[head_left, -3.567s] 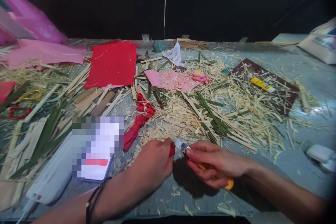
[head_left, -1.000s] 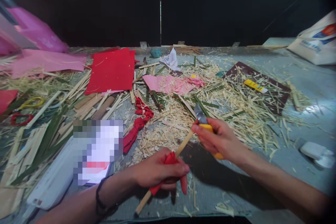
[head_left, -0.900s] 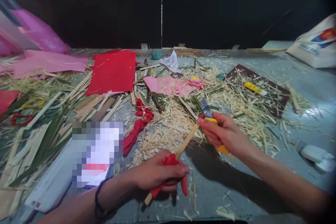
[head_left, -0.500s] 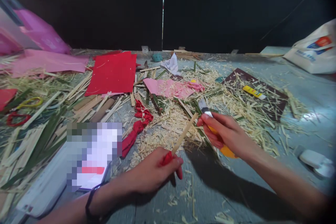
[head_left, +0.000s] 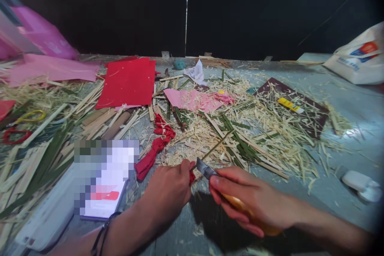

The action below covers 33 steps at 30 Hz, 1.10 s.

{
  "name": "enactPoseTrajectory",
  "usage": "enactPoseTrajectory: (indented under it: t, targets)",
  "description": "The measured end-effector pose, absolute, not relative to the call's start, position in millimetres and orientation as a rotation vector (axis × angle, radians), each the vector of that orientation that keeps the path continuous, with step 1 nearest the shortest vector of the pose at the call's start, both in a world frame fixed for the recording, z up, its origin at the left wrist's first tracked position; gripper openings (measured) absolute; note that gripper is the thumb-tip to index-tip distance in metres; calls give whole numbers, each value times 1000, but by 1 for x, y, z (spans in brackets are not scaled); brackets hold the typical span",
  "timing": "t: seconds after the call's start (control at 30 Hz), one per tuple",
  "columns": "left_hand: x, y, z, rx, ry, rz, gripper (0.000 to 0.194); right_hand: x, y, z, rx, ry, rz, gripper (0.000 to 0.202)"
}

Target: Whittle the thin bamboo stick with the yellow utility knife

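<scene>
My left hand (head_left: 171, 188) is closed around a thin bamboo strip (head_left: 218, 144), whose far end points up and to the right. A bit of red material (head_left: 192, 177) shows at its fingers; whether it is cloth or paper I cannot tell. In my right hand (head_left: 249, 196) is a utility knife (head_left: 206, 170) with a yellow handle, gripped with its blade pointing left. The blade tip lies close beside the strip near my left fingers; contact is hard to make out. Below and behind them lie pale bamboo shavings (head_left: 183, 154).
A twisted red strip (head_left: 154, 152) and a lit phone (head_left: 108, 192) lie left of my hands. Farther off are red sheets (head_left: 127, 82), pink paper (head_left: 192, 100), scissors (head_left: 18, 134) and a dark board (head_left: 312, 108) bearing a yellow tube (head_left: 289, 105). A white bag (head_left: 360, 56) stands right.
My right hand has brought the knife down and left, close to my left fingers. My left hand has turned over and shifted slightly up and left, tilting the strip lower.
</scene>
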<state>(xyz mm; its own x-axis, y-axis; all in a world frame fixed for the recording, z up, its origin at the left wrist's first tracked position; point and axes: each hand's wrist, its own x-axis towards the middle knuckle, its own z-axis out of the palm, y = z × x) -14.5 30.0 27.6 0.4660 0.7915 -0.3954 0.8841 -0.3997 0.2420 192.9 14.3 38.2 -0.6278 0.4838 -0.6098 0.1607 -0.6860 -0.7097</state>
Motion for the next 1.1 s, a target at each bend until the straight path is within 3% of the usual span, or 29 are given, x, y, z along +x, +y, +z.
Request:
enactPoseTrajectory:
  t: [0.2,0.3,0.43,0.6,0.77,1.0,1.1]
  targets:
    - [-13,27,23,2220,1423,-292,35,228,50,53,-1236,-1009,2089,37]
    - [-15,25,22,2061,1344,-83,31,256,68,67,-1150,-971,1868,36]
    - [-19,24,19,1481,1039,165,49,262,58,67,-1089,-1051,1916,36]
    - [-22,24,5,969,632,169,50,234,45,43,-1165,-1196,1751,32]
    - [-19,23,1,1007,597,113,51,217,53,33,-1202,-1245,1619,30]
    - [-7,21,9,1565,1226,244,39,206,54,35,-1344,-1386,1303,37]
    - [-9,19,15,1685,1236,180,38,205,56,36,-1338,-1410,1310,38]
